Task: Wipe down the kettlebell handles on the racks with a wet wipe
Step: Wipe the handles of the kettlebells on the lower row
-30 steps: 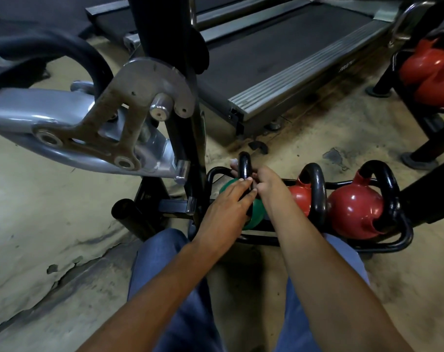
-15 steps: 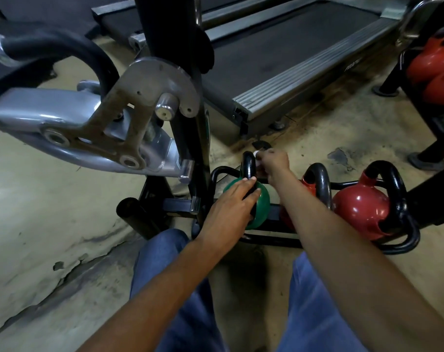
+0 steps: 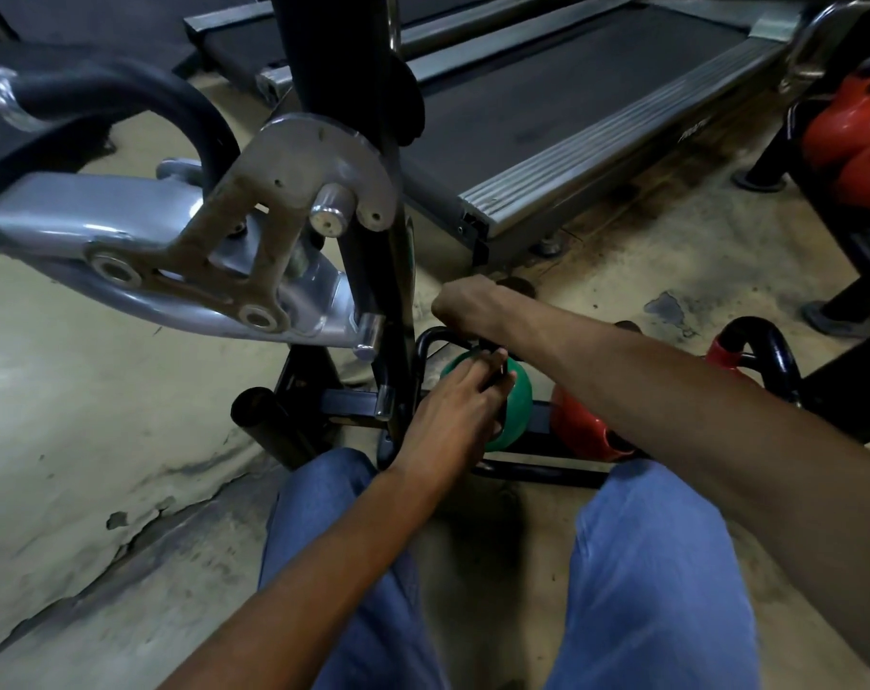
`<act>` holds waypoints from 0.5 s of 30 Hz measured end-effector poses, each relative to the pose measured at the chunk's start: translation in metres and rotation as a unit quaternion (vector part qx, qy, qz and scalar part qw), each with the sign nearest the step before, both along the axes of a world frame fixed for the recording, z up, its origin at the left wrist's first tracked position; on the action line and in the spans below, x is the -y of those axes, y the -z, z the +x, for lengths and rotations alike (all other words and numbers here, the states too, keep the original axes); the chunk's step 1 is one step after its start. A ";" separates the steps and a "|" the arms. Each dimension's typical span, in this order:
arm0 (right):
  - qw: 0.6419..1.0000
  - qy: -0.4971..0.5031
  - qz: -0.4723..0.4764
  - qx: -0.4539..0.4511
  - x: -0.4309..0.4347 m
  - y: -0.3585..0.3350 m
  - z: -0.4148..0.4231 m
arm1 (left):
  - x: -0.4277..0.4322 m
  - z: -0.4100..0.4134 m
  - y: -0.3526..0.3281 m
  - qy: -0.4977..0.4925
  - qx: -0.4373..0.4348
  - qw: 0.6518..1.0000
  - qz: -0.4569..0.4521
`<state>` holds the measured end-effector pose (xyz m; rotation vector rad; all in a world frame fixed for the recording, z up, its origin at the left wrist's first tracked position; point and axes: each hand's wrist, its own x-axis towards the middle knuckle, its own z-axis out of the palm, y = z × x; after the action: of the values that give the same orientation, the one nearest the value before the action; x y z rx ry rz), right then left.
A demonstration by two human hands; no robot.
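Left hand (image 3: 453, 410) reaches forward, fingers extended. Right hand (image 3: 468, 303) sits beyond it, fingers curled over the handle (image 3: 495, 375).

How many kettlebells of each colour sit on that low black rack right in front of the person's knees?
Green kettlebell: 1
Red kettlebells: 2. One is beside the green one. The other is farther right, mostly hidden behind the right forearm.
Total: 3
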<state>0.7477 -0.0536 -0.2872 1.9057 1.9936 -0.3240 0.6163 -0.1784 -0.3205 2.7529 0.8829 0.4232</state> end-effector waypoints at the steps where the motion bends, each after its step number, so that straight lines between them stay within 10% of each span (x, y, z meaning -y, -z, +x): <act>1: 1.000 0.002 0.006 0.005 0.002 0.002 -0.001 | 0.001 0.000 -0.001 0.002 0.001 1.000 0.002; 7: 0.982 0.140 0.106 -0.073 -0.003 0.000 0.022 | 0.002 -0.002 0.001 -0.002 0.003 1.000 -0.003; 15: 0.867 0.344 0.245 -0.265 0.036 0.015 0.047 | 0.006 -0.002 0.001 -0.019 0.006 1.000 0.000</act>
<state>0.7948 -0.0894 -0.3027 3.1314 1.6941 -0.6242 0.6142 -0.1849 -0.3211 2.7347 0.9347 0.4461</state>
